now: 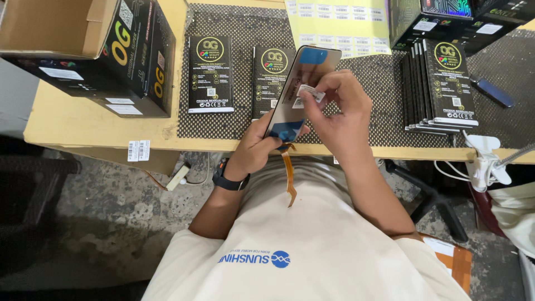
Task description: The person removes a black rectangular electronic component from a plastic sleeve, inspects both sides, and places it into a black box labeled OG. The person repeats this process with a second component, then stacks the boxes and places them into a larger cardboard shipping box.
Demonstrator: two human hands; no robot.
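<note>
Cardboard box open; left hand grips phone screen — right hand pinches its sticker.

The person wears a cream, short-sleeved T-shirt of plain cloth, with a small line of blue lettering and a round blue emblem printed across the chest. The sleeves end above the elbows, so both forearms are bare. On the left wrist sits a dark smartwatch with a black strap and a rounded rectangular case. The left hand and the right hand are bare, with no gloves or rings to be seen, and the nails are short.
</note>
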